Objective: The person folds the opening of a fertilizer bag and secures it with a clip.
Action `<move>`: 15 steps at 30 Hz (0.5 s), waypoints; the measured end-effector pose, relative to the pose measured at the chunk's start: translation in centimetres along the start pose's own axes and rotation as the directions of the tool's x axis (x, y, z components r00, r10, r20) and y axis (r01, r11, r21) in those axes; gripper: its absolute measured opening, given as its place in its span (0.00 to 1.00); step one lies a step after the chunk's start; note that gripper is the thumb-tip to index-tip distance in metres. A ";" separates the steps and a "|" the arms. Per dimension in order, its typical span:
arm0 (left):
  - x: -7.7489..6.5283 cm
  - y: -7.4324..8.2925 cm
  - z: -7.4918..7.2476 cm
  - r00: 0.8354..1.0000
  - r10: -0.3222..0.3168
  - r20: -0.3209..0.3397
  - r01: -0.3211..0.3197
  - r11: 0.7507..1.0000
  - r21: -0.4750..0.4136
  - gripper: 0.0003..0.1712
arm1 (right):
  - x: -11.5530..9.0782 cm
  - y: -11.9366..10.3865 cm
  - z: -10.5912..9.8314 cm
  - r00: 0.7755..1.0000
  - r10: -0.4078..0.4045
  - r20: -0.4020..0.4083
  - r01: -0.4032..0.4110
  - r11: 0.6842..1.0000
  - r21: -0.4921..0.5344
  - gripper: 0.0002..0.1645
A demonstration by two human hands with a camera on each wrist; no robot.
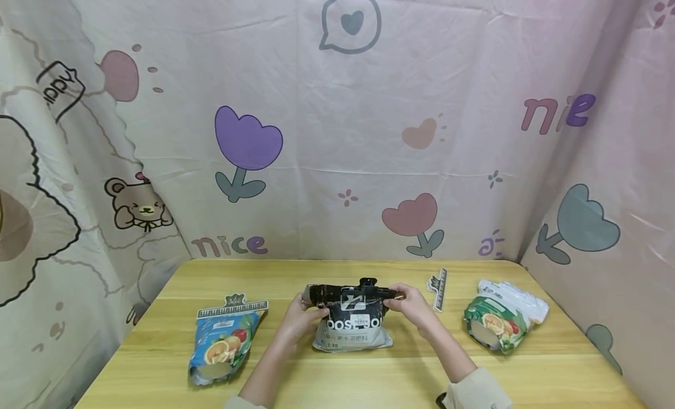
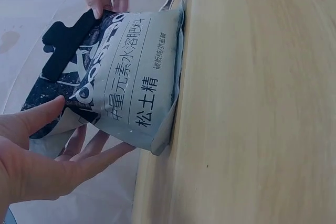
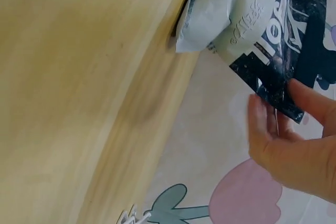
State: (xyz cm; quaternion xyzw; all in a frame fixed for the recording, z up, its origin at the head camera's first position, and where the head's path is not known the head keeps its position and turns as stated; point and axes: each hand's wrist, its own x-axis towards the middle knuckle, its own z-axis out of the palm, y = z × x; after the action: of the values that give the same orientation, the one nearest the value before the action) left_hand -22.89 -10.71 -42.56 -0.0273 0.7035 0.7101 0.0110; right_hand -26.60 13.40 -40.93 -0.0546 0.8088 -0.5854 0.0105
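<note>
A black and pale-grey fertiliser bag stands at the middle of the table, its black top folded over. Across the fold lies a black bag clip, its tab pointing up in the head view. My left hand holds the bag's left side, the thumb in front and the fingers behind it. At the opposite upper corner, my right hand pinches the bag between thumb and fingers; the right wrist view shows the thumb beside the clip. The back of the bag is hidden.
To the left lies a blue fruit-print bag with a white piano-key clip along its top. A second piano-key clip lies loose at the back right. Beyond it is a green and white bag. Patterned curtains surround the wooden table.
</note>
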 end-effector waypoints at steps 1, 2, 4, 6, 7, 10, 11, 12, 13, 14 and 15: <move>0.0 0.0 0.1 1.000 0.005 -0.005 -0.005 1.000 -0.001 0.32 | -0.1 0.0 0.1 1.000 0.015 0.003 -0.015 1.000 0.026 0.14; 0.0 0.0 0.1 1.000 0.007 -0.009 -0.007 1.000 -0.002 0.33 | -0.1 0.0 0.1 0.999 0.034 0.009 -0.034 0.997 0.062 0.15; -0.1 0.0 0.2 1.000 0.012 -0.019 -0.012 1.000 -0.001 0.34 | -0.3 0.0 0.4 0.998 0.064 0.027 -0.067 0.991 0.116 0.19; -0.1 0.0 0.3 0.999 0.024 -0.028 -0.024 1.000 0.001 0.34 | -0.4 0.1 0.6 0.994 0.097 0.049 -0.103 0.984 0.144 0.21; -0.1 -0.1 0.4 0.999 0.031 -0.033 -0.031 1.000 0.005 0.34 | -0.5 0.2 0.7 0.992 0.106 0.061 -0.114 0.983 0.145 0.23; -0.2 -0.2 0.4 0.999 0.034 -0.028 -0.034 0.999 0.000 0.33 | -0.7 0.4 1.2 0.989 0.121 0.087 -0.131 0.983 0.126 0.28; -0.2 -0.2 0.4 0.999 0.041 -0.019 -0.041 0.999 0.003 0.33 | -0.8 0.5 1.3 0.988 0.118 0.095 -0.129 0.985 0.116 0.30; -0.2 -0.2 0.3 0.999 0.037 -0.012 -0.037 0.999 0.004 0.33 | -0.8 0.5 1.5 0.988 0.112 0.102 -0.122 0.988 0.099 0.33; -0.2 -0.2 0.3 0.999 0.038 -0.008 -0.037 0.999 0.017 0.33 | -0.8 0.6 1.7 0.988 0.103 0.117 -0.115 0.989 0.093 0.35; -0.2 -0.2 0.2 1.000 0.031 0.000 -0.031 0.999 0.029 0.34 | -0.9 0.7 1.8 0.987 0.096 0.126 -0.106 0.991 0.083 0.37; -0.2 -0.2 0.2 0.999 0.035 0.010 -0.035 0.998 0.043 0.35 | -0.9 0.7 2.0 0.987 0.086 0.137 -0.096 0.993 0.071 0.40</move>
State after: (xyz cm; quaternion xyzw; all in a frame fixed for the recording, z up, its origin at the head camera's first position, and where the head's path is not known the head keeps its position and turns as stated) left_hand -22.67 -10.49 -42.75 -0.0115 0.7190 0.6949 0.0025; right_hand -25.60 11.83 -42.28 -0.0564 0.7845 -0.6104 0.0937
